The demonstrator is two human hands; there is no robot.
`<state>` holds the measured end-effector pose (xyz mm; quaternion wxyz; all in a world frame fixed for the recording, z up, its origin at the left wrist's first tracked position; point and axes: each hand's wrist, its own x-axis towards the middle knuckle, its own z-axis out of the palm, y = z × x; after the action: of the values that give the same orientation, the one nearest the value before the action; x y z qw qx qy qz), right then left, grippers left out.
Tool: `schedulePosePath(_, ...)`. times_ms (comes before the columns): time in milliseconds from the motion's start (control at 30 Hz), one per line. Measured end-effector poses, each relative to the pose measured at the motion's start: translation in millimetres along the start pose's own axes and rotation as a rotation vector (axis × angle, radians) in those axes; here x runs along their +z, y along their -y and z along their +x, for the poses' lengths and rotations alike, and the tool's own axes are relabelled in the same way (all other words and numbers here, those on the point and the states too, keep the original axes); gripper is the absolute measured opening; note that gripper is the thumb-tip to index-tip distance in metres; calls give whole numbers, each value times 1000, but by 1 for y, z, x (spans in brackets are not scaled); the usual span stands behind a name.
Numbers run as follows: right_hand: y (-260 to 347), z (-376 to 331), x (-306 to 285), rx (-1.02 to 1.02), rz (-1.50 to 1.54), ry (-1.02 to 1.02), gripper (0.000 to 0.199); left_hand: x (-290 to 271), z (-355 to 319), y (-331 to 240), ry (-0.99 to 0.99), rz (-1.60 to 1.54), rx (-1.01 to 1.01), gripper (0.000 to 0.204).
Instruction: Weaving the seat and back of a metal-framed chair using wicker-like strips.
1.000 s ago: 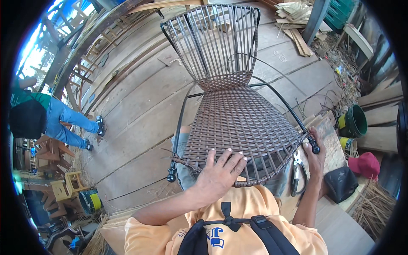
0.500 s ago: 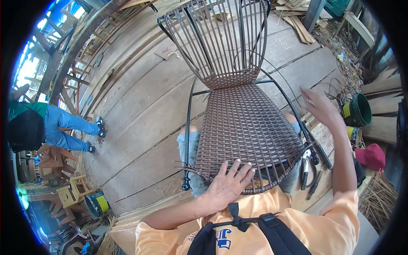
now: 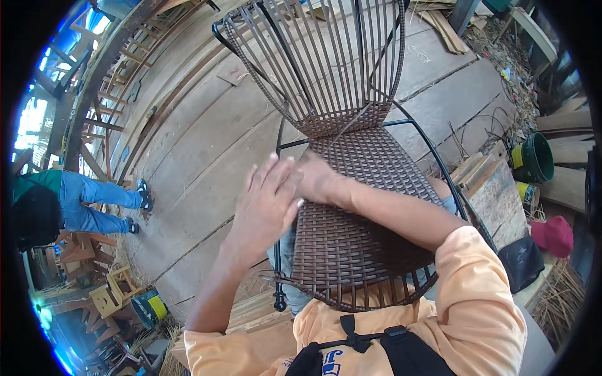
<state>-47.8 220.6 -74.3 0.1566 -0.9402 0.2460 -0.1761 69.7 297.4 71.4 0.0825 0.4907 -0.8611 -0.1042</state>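
Note:
A chair frame of dark metal with a woven brown seat [image 3: 376, 163] rests over my lap, its backrest [image 3: 326, 69] of upright strands pointing away from me. My left hand [image 3: 266, 197] is raised at the seat's left edge, fingers stretched out and somewhat blurred. Crossing over the seat, my right hand [image 3: 316, 178] meets it there; its fingers are partly hidden behind the left hand. From the right hand a loose brown weaving strand [image 3: 351, 123] runs up to the backrest's base. Along the front rim [image 3: 351, 306], bare strands show gaps in the weave.
At the left stands a person in blue jeans [image 3: 103, 194]. Dark green buckets [image 3: 537, 160] are at both sides. A red cap [image 3: 552, 236] and a black cap [image 3: 522, 263] lie at the right, near wooden boards [image 3: 483, 172]. Small wooden pieces [image 3: 116, 291] sit at the lower left.
My right hand has swung from the right side across the seat to its left edge, drawing the strand along. My left hand has lifted off the front of the seat and moved up beside it.

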Motion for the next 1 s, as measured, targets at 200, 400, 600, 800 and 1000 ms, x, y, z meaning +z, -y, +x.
schedulePosePath(200,-31,-52,-120,319,191,251,28,2,42,24,427,-286,-408,34)
schedulePosePath(400,-56,-120,-159,333,241,-245,22,-2,82,42,-46,-479,-222,31)
schedulePosePath(600,-47,-128,-206,432,33,-747,16,-78,109,-43,-65,-982,373,18)
schedulePosePath(800,-100,-180,-214,524,-328,-860,31,-87,126,-45,-151,80,330,21)
schedulePosePath(1000,-88,-137,-197,731,-257,66,30,2,204,-28,114,352,43,22)
